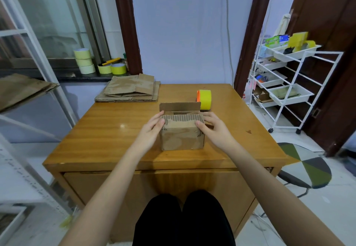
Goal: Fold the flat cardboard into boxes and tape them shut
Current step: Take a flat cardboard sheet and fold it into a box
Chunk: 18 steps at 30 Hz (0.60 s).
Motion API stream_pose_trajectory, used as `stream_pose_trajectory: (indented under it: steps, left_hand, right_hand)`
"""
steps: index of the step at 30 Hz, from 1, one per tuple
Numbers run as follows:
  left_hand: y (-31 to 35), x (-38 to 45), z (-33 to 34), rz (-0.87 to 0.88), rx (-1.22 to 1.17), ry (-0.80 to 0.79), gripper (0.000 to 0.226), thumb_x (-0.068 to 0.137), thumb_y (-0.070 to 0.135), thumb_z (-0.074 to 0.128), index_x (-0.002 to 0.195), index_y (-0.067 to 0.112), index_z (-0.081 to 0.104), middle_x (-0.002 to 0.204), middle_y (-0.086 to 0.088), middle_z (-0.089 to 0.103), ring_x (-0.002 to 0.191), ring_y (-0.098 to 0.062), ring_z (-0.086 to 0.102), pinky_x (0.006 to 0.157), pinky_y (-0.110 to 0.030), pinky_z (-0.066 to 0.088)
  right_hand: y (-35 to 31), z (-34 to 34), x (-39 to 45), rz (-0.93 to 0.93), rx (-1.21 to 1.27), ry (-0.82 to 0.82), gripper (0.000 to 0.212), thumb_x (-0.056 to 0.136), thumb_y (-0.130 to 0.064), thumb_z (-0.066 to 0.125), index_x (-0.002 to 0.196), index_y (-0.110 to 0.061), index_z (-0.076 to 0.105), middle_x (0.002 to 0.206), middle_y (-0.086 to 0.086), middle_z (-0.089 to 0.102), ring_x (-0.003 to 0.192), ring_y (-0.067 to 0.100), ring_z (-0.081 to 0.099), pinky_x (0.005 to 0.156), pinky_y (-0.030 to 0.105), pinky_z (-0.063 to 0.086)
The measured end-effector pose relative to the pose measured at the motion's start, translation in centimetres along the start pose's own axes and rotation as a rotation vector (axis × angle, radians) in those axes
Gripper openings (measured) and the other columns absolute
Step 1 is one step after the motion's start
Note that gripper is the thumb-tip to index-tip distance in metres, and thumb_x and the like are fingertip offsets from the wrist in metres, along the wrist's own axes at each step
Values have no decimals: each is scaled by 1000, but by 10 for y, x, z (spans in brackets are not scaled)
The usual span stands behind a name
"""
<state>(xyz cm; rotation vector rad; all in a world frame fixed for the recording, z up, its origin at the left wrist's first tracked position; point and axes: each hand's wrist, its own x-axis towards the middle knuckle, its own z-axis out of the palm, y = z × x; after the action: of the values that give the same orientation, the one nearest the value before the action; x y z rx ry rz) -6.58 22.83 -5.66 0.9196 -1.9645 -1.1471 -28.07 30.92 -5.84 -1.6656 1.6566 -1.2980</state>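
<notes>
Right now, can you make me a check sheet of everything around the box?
Surface: wooden table, box standing on it.
Job's things: cardboard box, far flap up; flat cardboard stack at far left corner; yellow tape roll behind the box.
Clutter: nothing seen on the table.
Grips: left hand and right hand hold the box's sides.
Cables: white cord on the wall.
Surroundings: tape rolls on the sill; white cart.

Both forearms extended forward, bare, converging. Left hand palm inward, fingers lightly curled, thumb forward. Right hand mirrors it, palm inward, thumb bent. Knees in dark trousers below.
</notes>
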Motion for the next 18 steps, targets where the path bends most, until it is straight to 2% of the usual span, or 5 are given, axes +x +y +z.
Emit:
stream_pose_trajectory:
  steps: [3,6,11,14,18]
  left_hand:
    - [-2,5,2,-10,2,44,35,102,24,39,128,11,59,148,9,38,134,-5,31,108,-24,24]
    - [1,5,6,4,1,100,34,101,20,43,130,9,57,145,8,41,135,-9,34,108,-25,27]
    - [1,4,7,-79,-130,260,37,95,15,57,131,15,49,139,0,47,126,-13,46,86,-11,40]
    - [2,4,4,-57,-109,257,48,93,14,58,138,19,41,147,-3,34,132,-16,40,102,-24,35]
    - [6,6,2,30,25,213,65,95,13,56,150,24,24,157,1,20,143,-14,19,117,-31,17]
  right_hand:
    - [2,3,0,20,75,57,21,94,-23,59,115,-19,60,127,-6,50,120,7,46,102,33,44]
    - [3,4,0,65,154,117,33,90,-23,64,121,-21,51,125,-4,53,120,12,49,99,36,48]
    - [2,1,4,102,191,132,63,86,-18,69,140,-20,37,138,-8,43,128,12,43,98,32,47]
    - [-3,0,8,75,180,89,79,87,-11,68,150,-21,21,152,-9,30,133,5,32,104,32,40]
    - [-10,2,11,61,190,60,77,89,-3,61,151,-23,19,153,-6,30,132,-2,27,110,35,34]
